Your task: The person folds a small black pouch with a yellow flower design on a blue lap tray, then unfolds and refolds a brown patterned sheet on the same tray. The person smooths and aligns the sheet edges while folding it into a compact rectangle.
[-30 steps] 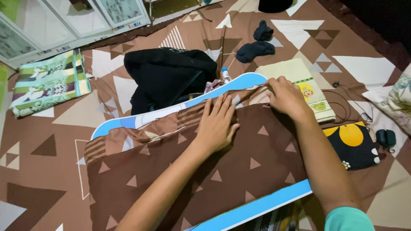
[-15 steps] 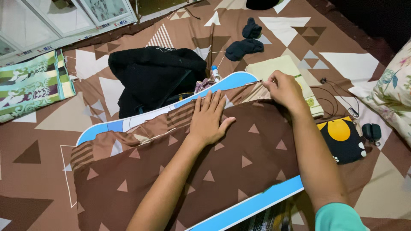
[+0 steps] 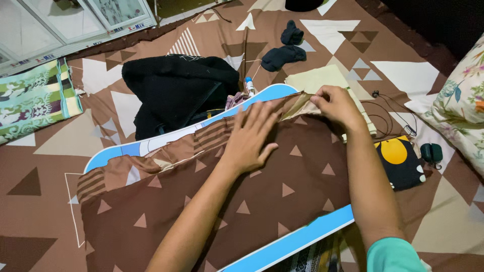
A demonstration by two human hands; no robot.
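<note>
A brown cloth with small pale triangles point(image 3: 282, 201) lies spread over a board with a blue and white edge point(image 3: 151, 146). My left hand point(image 3: 250, 136) presses flat on the cloth near the board's far edge, fingers spread. My right hand point(image 3: 337, 105) pinches the cloth's far right corner at the board's rounded end, where a pale inner side of the cloth shows.
A black garment point(image 3: 176, 90) is heaped just behind the board. Dark socks point(image 3: 285, 53) lie further back. A pale folded cloth point(image 3: 315, 78), black earphone cable point(image 3: 393, 118), a black-and-yellow pouch point(image 3: 401, 161), a floral pillow point(image 3: 464, 100) and a green patterned cloth point(image 3: 33, 100) surround it.
My right hand has gathered and lifted the cloth's far right corner. My left hand has stayed pressed on the cloth. The view has drifted slightly.
</note>
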